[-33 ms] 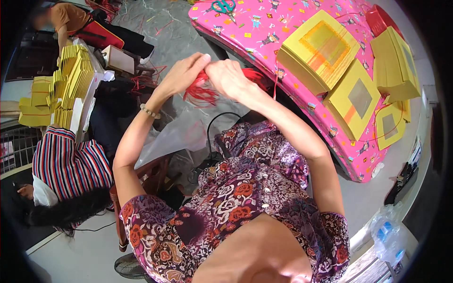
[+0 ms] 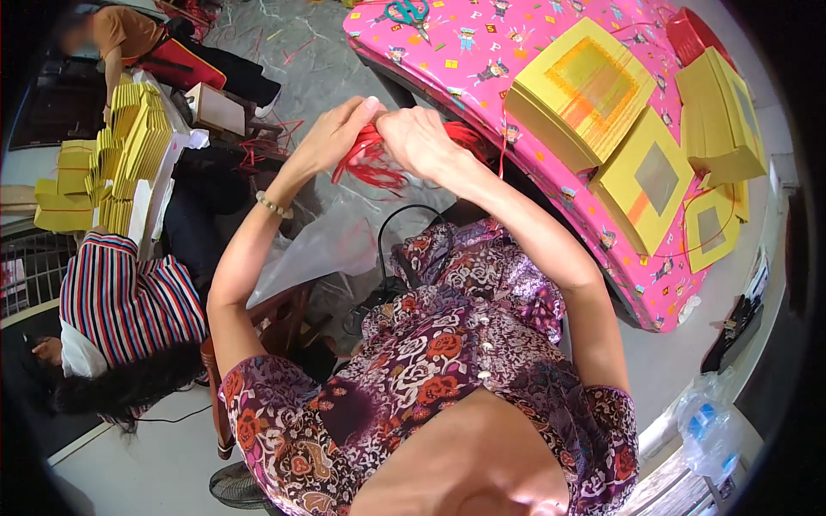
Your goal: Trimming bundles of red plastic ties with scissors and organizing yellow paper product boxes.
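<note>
My left hand [image 2: 337, 133] and my right hand [image 2: 418, 142] are close together in front of me, beside the table's edge. Both are closed on a bundle of thin red cords [image 2: 372, 170]. Loose loops of it hang below my hands, and more red strands stick out to the right of my right hand. The fingers are partly hidden by the backs of the hands. A beaded bracelet [image 2: 274, 205] circles my left wrist.
On the right, a table with a pink patterned cover [image 2: 482, 39] bears stacked yellow cards [image 2: 594, 82] and green-handled scissors [image 2: 408, 12]. At left are folded yellow pieces [image 2: 129, 163], a person in a striped top [image 2: 129, 297] and another in brown [image 2: 129, 34]. Clear plastic [image 2: 318, 249] lies below my hands.
The hanging red cords have swung and gathered into smoother loops beneath my hands. Both hands have hardly moved.
</note>
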Tool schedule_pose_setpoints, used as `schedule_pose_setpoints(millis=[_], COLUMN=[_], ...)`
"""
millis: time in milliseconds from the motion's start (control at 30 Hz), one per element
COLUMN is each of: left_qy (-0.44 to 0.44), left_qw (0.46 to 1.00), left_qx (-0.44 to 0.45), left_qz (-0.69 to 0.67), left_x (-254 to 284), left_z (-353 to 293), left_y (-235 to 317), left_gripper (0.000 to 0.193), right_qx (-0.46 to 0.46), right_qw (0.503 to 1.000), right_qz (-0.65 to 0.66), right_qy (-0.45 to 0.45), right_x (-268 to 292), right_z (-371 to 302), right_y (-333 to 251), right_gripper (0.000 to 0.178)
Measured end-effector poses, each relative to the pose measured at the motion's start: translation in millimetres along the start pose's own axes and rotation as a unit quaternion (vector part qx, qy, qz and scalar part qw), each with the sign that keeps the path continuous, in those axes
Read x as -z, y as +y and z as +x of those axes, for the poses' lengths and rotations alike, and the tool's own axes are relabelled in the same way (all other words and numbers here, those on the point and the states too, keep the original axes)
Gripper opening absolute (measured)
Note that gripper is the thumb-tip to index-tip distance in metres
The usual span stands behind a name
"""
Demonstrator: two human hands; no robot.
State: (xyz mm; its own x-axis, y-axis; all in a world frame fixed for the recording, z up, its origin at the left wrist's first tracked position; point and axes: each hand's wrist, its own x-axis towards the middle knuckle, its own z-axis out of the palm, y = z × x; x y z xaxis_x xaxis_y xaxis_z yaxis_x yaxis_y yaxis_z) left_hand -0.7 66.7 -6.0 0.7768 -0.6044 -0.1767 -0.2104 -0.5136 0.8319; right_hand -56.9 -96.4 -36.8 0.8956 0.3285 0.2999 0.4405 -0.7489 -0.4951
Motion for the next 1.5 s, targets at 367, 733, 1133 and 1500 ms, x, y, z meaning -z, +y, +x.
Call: schedule_pose_setpoints(millis=[367, 733, 1133, 1500], left_qy=[-0.233, 0.021, -0.060, 0.026], left_qw=[0.970, 0.986, 0.975, 0.967], left_qx=[0.070, 0.150, -0.145, -0.036], left_qz=[-0.001, -0.076, 0.161, 0.251], left_x=[18.2, 126.2, 60.4, 36.8], left_z=[-27.4, -78.5, -15.1, -38.9], left_y=[-8.8, 3.2, 22.3, 39.6], left_gripper=[0.030, 0.024, 0.088, 0.018], right_qx=[0.081, 0.005, 0.066, 0.129], right_qw=[0.993, 0.998, 0.995, 0.991], right_qz=[0.039, 0.061, -0.079, -0.022], right_qy=[-0.079, -0.030, 0.004, -0.022], right_x=[-4.5, -7.0, -4.8, 26.5], right_z=[-7.7, -9.7, 33.3, 45.2], right_y=[8.9, 85.0, 16.5, 9.5], right_gripper=[0.016, 0.021, 0.011, 0.015])
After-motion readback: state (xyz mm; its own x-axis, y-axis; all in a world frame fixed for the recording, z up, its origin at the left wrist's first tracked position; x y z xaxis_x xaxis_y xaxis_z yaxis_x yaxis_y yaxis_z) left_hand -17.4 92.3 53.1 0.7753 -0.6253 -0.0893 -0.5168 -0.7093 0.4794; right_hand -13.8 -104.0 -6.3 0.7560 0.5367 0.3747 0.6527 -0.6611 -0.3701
